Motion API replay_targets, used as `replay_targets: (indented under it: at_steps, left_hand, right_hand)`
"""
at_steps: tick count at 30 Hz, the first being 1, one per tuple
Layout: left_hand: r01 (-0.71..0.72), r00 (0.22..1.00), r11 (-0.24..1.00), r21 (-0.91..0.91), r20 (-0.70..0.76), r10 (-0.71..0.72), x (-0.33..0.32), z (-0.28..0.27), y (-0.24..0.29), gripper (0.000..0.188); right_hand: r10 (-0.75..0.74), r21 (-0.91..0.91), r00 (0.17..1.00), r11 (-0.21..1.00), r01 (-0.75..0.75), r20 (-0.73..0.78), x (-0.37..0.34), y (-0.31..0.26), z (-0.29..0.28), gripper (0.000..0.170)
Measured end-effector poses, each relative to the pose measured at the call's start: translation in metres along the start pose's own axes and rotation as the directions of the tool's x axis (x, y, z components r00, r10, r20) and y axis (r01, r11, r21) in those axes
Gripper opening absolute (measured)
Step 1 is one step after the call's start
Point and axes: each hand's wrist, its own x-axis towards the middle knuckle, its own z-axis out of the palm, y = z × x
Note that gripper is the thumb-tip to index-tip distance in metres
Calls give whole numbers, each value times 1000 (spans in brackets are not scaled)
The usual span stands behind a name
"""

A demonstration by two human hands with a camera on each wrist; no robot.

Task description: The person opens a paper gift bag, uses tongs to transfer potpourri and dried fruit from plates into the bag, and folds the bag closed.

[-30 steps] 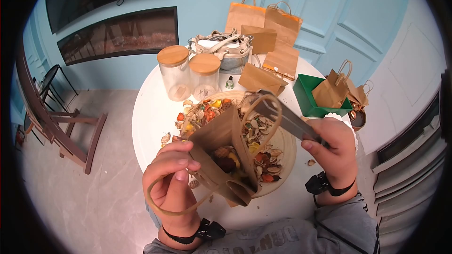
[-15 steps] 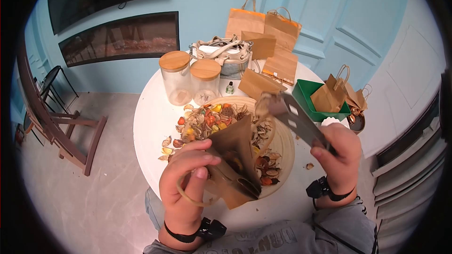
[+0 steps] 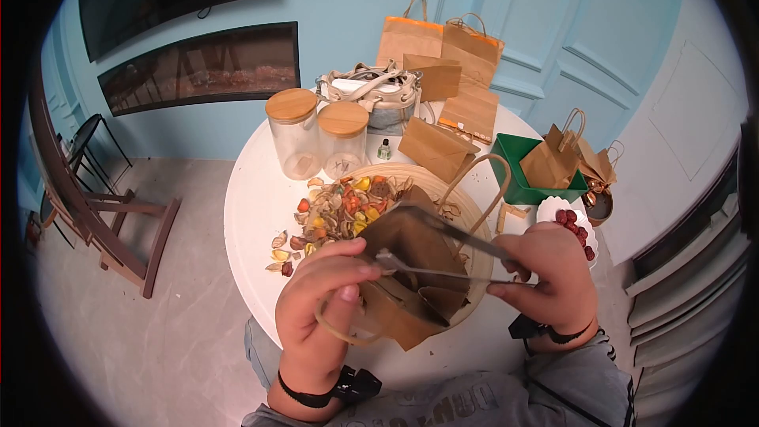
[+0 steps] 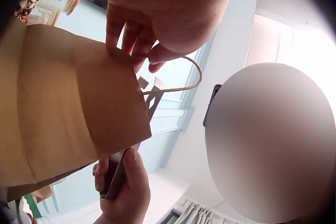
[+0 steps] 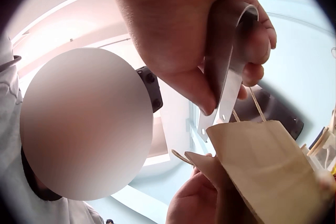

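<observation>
My left hand (image 3: 320, 289) pinches the rim of a brown paper bag (image 3: 433, 250) with twisted paper handles, tilted with its mouth up over a round tray (image 3: 403, 169) of dried potpourri (image 3: 348, 205). In my right hand (image 3: 557, 277) are metal tongs (image 3: 462, 237), gripped near the bent end with thumb and fingers. The tongs' two arms stand apart, their tips at the bag's mouth; nothing shows between them. In the left wrist view, toothed tongs tips (image 4: 157, 83) show beyond the bag's rim. The bag's contents are mostly hidden.
Two glass jars (image 3: 292, 136) with wooden lids, a small bottle (image 3: 384, 149) and a handbag (image 3: 387, 115) stand behind the tray. More paper bags (image 3: 411, 41) are at the back. To the right are a green box (image 3: 571, 196) and a plate with red fruits (image 3: 571, 223).
The tongs have come down and left to the bag's mouth, and their arms have spread apart. My left hand and the bag have shifted right.
</observation>
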Motion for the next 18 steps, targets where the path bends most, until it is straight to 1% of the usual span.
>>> replay_targets:
  at_steps: [1, 2, 4, 5, 6, 7, 8, 9, 10, 11, 12, 13, 14, 15, 16, 17, 18]
  left_hand:
    - [1, 1000, 1000, 0, 1, -1, 0, 0, -1, 16]
    - [-24, 1000, 1000, -4, -14, 24, 1, 0, -1, 16]
    - [-46, 999, 999, -8, -29, 45, 1, 0, -1, 16]
    - [-31, 995, 999, -28, -95, 28, 0, 1, 0, 15]
    - [-17, 987, 999, -49, -160, 9, -1, 1, 1, 14]
    - [-15, 987, 999, -50, -158, 7, -1, 1, 0, 14]
    - [-64, 975, 997, -41, -214, 54, -1, -1, -2, 14]
    - [-112, 958, 993, -29, -270, 101, -1, -3, -4, 13]
    - [-168, 940, 986, -6, -302, 158, -3, -7, -6, 13]
    - [-181, 926, 983, -18, -341, 164, -4, -8, -2, 16]
    - [-197, 901, 980, 14, -393, 186, -6, -8, 4, 17]
    - [-211, 872, 976, 46, -443, 209, -7, -7, 8, 18]
    - [-302, 844, 953, 29, -456, 281, -9, -9, 8, 18]
    - [-368, 815, 929, -48, -498, 297, -11, -7, 12, 18]
    - [-386, 796, 922, -19, -511, 323, -13, -9, 14, 19]
    - [-404, 777, 915, 11, -524, 349, -14, -11, 15, 19]
    - [-402, 779, 915, 10, -522, 348, -14, -13, 15, 19]
  right_hand:
    - [26, -11, 999, 1000, -27, -36, 0, 0, -1, 40]
    - [28, -10, 999, 1000, -28, -35, -2, 0, -2, 40]
    - [123, 18, 980, 992, -122, -159, -6, 2, -4, 41]
    - [126, 17, 979, 992, -124, -159, -7, 3, -4, 41]
    - [173, 59, 962, 985, -164, -211, -6, 5, -4, 41]
    - [222, 102, 940, 974, -202, -260, -6, 7, -4, 41]
    - [238, 62, 929, 971, -230, -284, -6, 9, -3, 40]
    - [240, 61, 928, 971, -232, -286, -4, 8, -4, 40]
    - [323, 57, 918, 946, -319, -231, 0, 6, -5, 39]
    - [405, 48, 897, 914, -403, -177, 4, 5, -5, 38]
    - [411, -55, 904, 906, -419, -122, 6, 6, -4, 33]
    - [414, -55, 902, 904, -423, -125, 8, 10, -3, 33]
    - [442, -177, 897, 884, -433, 13, 9, 15, 0, 32]
    - [477, -296, 867, 857, -422, 146, 10, 21, 2, 31]
    - [481, -321, 853, 855, -407, 203, 11, 26, 5, 32]
    - [484, -320, 851, 854, -410, 202, 10, 32, 8, 32]
    - [498, -353, 830, 846, -400, 251, 9, 39, 12, 32]
